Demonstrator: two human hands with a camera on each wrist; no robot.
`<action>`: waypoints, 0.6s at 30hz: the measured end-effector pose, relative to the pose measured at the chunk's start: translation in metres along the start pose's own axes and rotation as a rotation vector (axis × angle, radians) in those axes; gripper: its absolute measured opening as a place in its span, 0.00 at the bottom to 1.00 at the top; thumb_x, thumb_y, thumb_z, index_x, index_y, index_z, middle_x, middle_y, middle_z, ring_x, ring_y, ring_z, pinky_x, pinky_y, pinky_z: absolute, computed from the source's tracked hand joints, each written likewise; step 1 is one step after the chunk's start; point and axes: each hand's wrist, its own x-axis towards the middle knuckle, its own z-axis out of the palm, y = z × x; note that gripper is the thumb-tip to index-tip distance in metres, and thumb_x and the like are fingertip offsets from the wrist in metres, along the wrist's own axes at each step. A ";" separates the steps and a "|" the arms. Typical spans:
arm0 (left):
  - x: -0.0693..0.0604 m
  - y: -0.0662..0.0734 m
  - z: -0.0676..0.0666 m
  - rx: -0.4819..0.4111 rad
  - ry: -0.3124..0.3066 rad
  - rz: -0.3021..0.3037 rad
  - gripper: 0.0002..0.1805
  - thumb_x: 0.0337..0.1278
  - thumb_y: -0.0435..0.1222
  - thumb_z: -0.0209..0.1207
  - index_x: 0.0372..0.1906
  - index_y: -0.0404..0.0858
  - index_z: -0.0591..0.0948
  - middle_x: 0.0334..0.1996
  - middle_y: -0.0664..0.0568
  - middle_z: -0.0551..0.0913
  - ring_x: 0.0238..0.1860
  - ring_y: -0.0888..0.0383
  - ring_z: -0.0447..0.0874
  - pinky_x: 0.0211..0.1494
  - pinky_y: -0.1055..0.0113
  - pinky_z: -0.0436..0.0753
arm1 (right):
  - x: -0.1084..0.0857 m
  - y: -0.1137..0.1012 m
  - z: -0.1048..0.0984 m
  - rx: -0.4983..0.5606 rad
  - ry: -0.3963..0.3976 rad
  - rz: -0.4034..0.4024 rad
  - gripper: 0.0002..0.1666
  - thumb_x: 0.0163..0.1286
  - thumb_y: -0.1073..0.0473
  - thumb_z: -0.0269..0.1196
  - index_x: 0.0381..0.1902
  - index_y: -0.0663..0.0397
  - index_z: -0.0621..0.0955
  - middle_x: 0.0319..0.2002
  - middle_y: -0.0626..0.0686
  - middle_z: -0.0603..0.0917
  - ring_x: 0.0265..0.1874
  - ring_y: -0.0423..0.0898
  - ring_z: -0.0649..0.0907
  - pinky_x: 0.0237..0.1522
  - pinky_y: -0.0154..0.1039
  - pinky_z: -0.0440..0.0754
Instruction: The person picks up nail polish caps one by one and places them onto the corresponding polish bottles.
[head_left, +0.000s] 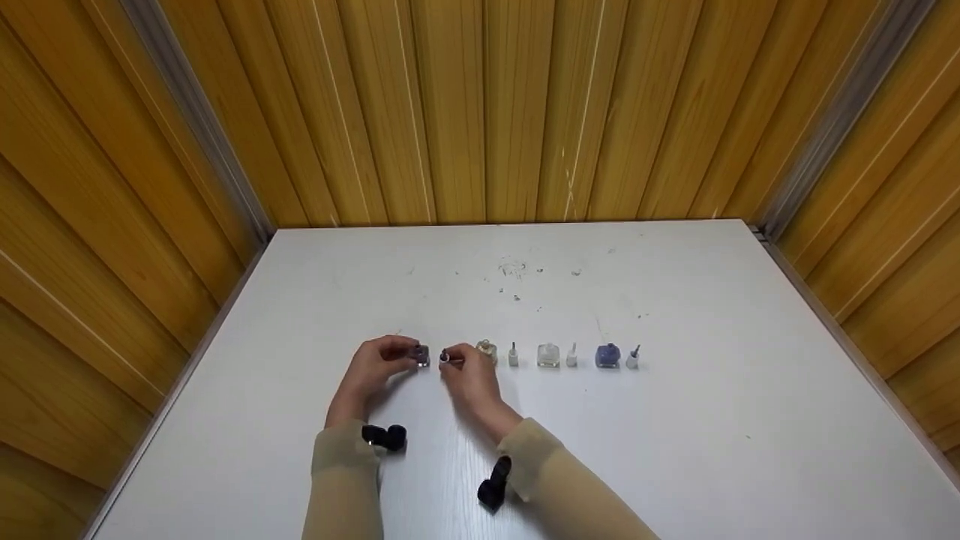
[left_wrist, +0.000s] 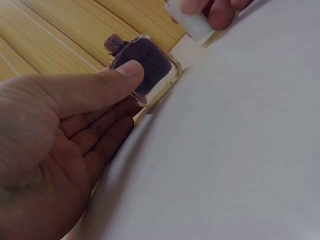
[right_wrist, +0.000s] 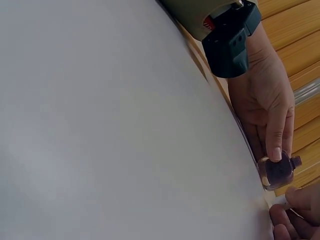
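Observation:
My left hand (head_left: 369,369) pinches a small glass nail polish bottle (left_wrist: 156,67) of dark purple polish, its neck uncapped. In the left wrist view the thumb presses the bottle's face, with the other fingers behind it. The bottle's base is at the white tabletop. Just to the right, my right hand (head_left: 474,381) pinches a white nail polish cap (left_wrist: 192,22) between thumb and fingers. In the head view a dark brush tip (head_left: 444,351) points up from this cap. The right wrist view shows the same bottle (right_wrist: 280,174) close beside the cap (right_wrist: 281,202).
Right of my hands, in a row, stand a pale gold bottle (head_left: 487,349), partly hidden, a clear bottle (head_left: 548,356) and a blue-purple bottle (head_left: 607,356). Caps (head_left: 513,355) (head_left: 572,356) (head_left: 633,358) stand brush up beside them. Wood-look panels (head_left: 480,112) enclose the white table (head_left: 675,435).

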 end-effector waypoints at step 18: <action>-0.006 0.020 0.007 -0.067 -0.141 -0.021 0.15 0.59 0.31 0.69 0.51 0.36 0.85 0.49 0.45 0.91 0.52 0.54 0.89 0.66 0.55 0.80 | -0.001 -0.007 -0.044 0.029 -0.111 -0.125 0.10 0.71 0.66 0.65 0.49 0.64 0.83 0.46 0.61 0.89 0.48 0.55 0.88 0.49 0.39 0.88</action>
